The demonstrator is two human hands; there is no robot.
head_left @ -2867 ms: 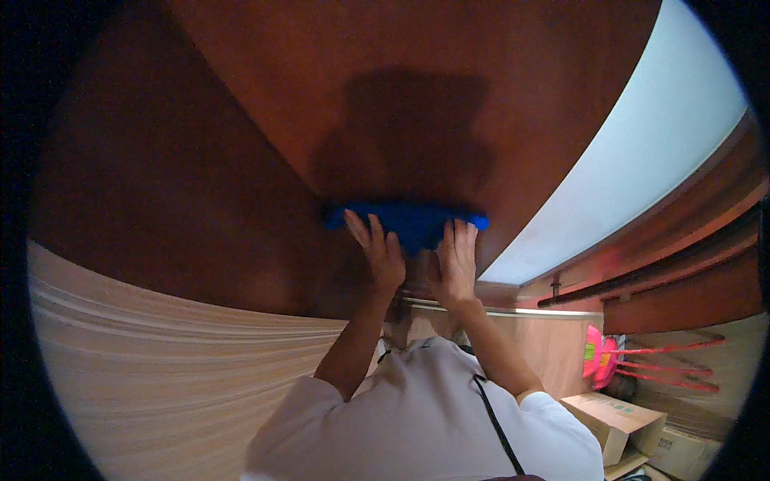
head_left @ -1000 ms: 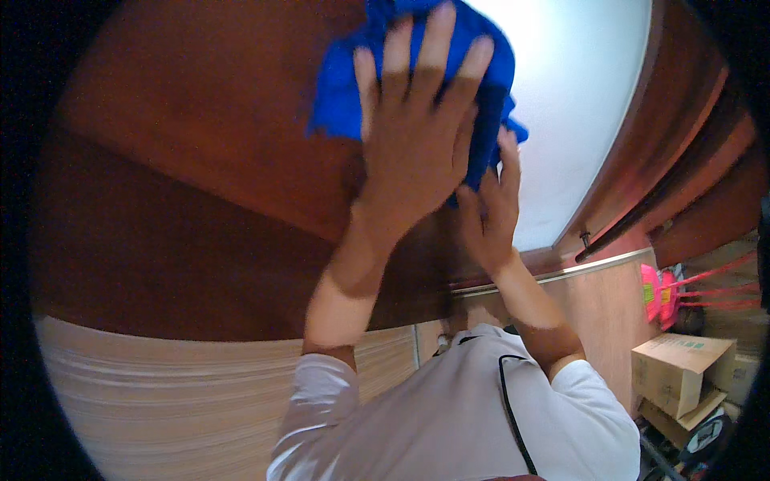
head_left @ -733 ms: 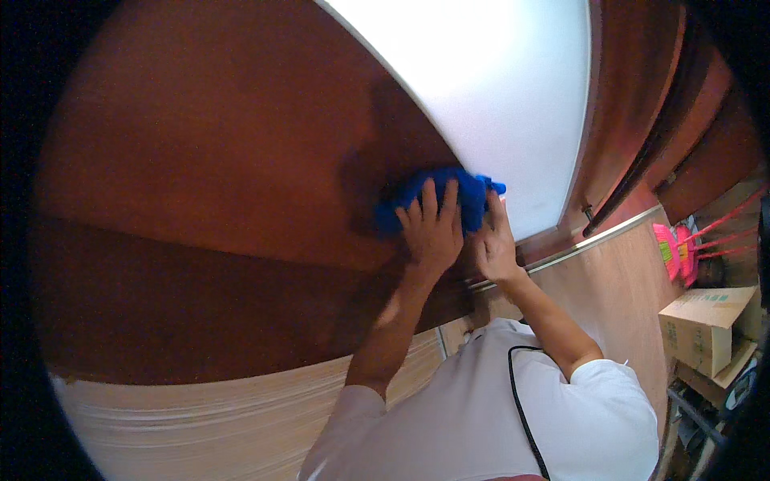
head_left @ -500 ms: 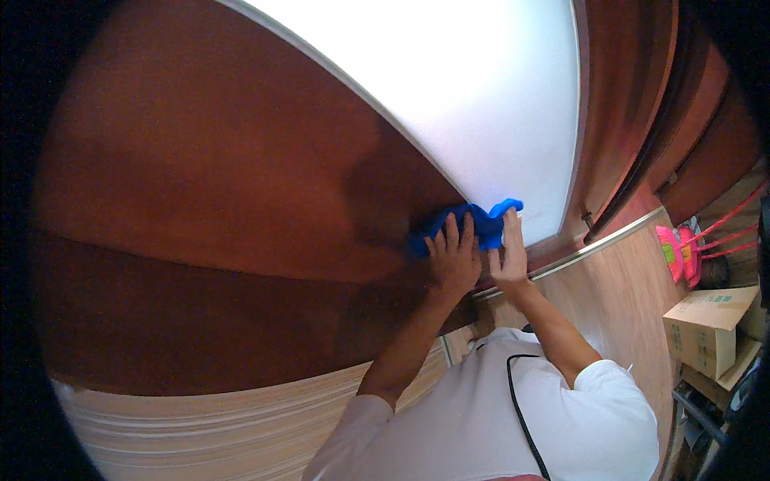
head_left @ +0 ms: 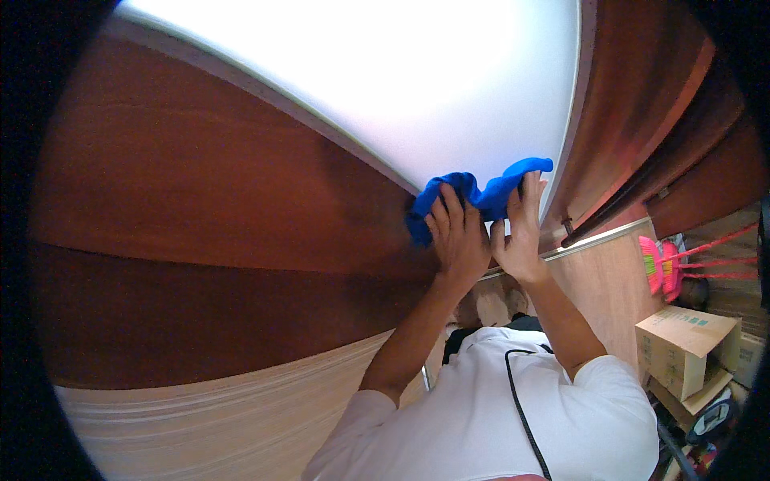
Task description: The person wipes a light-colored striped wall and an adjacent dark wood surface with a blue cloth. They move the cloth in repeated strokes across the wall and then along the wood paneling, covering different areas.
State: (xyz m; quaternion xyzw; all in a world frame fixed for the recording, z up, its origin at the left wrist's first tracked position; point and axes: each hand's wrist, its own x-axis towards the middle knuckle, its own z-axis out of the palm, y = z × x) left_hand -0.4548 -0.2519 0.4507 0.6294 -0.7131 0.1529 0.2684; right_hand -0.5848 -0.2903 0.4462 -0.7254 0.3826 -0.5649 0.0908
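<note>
A crumpled blue cloth (head_left: 499, 192) lies against a door, over the lower end of its bright white panel (head_left: 473, 104) and the edge of its reddish-brown wood (head_left: 241, 192). With fingers somewhat spread, my left hand (head_left: 461, 236) presses the cloth's left part and holds it there. My right hand (head_left: 520, 232) holds the right part, its fingers pointing up under the raised fold and its thumb beside the left hand. The fingertips are partly hidden in the folds.
Brown door framing with a handle (head_left: 568, 228) stands to the right. Beyond it are pink brooms (head_left: 662, 264), an open cardboard box (head_left: 682, 345) and assorted items on the wood-look floor (head_left: 597, 276). A pale striped surface (head_left: 216, 433) runs along the lower left.
Both hands and the cloth have moved up, farther onto the white panel. The cloth is spread wider, its right end reaching farther right. The view has shifted too.
</note>
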